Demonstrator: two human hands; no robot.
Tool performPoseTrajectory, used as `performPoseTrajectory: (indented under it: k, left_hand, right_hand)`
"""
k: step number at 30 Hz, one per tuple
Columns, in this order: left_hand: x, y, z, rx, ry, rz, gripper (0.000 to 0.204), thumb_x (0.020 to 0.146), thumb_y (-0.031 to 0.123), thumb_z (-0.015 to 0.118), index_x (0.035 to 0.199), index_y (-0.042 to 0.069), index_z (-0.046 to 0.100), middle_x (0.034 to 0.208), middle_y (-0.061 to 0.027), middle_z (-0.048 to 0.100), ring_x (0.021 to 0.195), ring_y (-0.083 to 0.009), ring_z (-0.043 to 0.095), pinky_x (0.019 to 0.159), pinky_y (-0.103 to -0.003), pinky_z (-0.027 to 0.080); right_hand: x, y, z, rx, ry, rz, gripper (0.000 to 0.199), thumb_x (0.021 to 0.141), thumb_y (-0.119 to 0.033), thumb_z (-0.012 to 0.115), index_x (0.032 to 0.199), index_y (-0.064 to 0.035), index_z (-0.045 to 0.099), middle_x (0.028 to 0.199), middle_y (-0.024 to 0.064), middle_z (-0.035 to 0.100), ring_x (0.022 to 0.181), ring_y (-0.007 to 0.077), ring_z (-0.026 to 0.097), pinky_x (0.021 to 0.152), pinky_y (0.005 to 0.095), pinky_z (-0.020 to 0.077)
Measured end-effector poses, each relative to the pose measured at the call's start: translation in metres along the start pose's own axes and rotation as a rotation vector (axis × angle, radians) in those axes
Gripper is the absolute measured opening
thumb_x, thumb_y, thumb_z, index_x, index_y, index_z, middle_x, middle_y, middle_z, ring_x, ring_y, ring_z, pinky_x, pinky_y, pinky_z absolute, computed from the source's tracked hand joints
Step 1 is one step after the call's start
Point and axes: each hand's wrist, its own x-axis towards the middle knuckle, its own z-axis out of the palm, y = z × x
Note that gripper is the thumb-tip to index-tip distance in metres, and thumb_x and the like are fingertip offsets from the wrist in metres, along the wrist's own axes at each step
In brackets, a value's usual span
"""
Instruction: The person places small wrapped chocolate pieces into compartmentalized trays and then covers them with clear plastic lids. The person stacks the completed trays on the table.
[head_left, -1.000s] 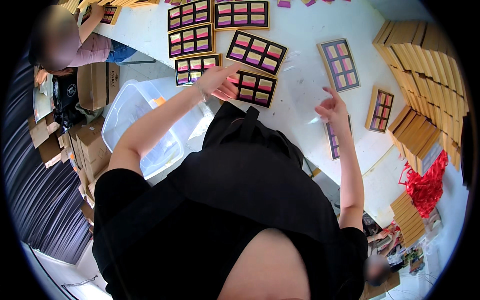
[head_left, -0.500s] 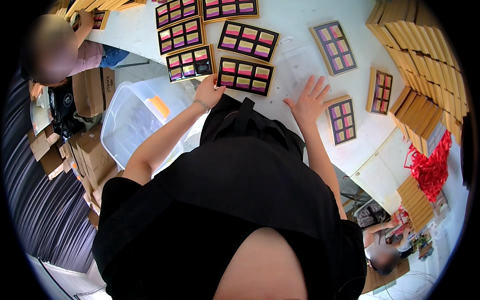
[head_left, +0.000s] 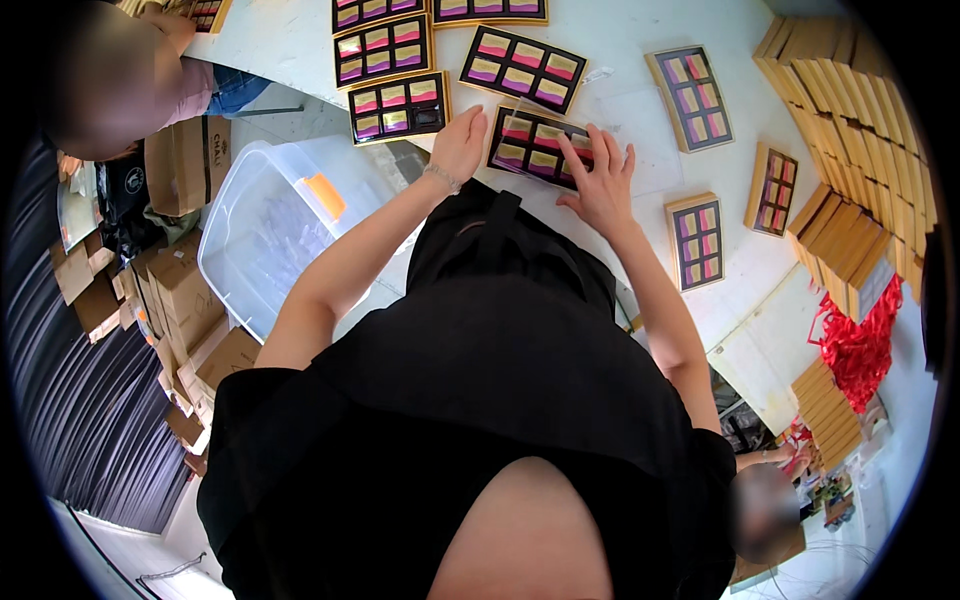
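Directly ahead of me lies a black, gold-edged box (head_left: 541, 160) with pink, gold and purple wrapped pieces in its compartments. A thin clear plastic sheet (head_left: 531, 113) is over it, its far edge just visible. My right hand (head_left: 600, 180) holds the sheet at the box's right end, fingers bent over it, thumb toward me. At the box's left end is my left hand (head_left: 460, 147), fingers stretched out close together, with nothing visible in it. Another filled box (head_left: 524, 67) lies just beyond. On the left, a similar box (head_left: 398, 106) has one dark compartment at its lower right corner.
Three gold-edged boxes, including one near my right arm (head_left: 696, 240), lie on the white table (head_left: 640, 270). Tall stacks of gold boxes (head_left: 850, 110) and red ribbon (head_left: 858, 345) are at right. A clear bin (head_left: 265, 240) stands left. Two people work nearby.
My right hand has moved left from beside the clear sheets to the nearest box, bringing a clear sheet over it. My left hand has moved from the box's corner to its left end.
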Motion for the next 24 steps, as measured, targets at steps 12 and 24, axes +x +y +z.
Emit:
performPoseTrajectory:
  k: [12,24]
  left_hand:
    - [0.004,-0.014,0.031,-0.162,0.041,-0.108,0.034,0.089,0.014,0.055,0.122,0.007,0.059,0.105,-0.0163,0.067,0.095,-0.0282,0.066,0.084,-0.034,0.049]
    - [0.007,-0.004,0.033,-0.051,0.015,-0.186,0.047,0.084,0.029,0.064,0.127,0.01,0.056,0.101,-0.0158,0.068,0.091,-0.0262,0.066,0.082,-0.034,0.05]
  right_hand:
    - [0.025,0.002,-0.007,-0.037,-0.081,-0.16,0.1,0.054,-0.032,0.086,0.14,-0.0325,0.036,0.144,0.0119,0.029,0.132,0.0341,0.028,0.102,0.0602,0.027]
    - [0.03,-0.006,-0.006,-0.033,-0.077,-0.032,0.103,0.055,-0.05,0.081,0.142,-0.0216,0.036,0.136,0.0169,0.035,0.126,0.0349,0.032,0.104,0.0552,0.0228]
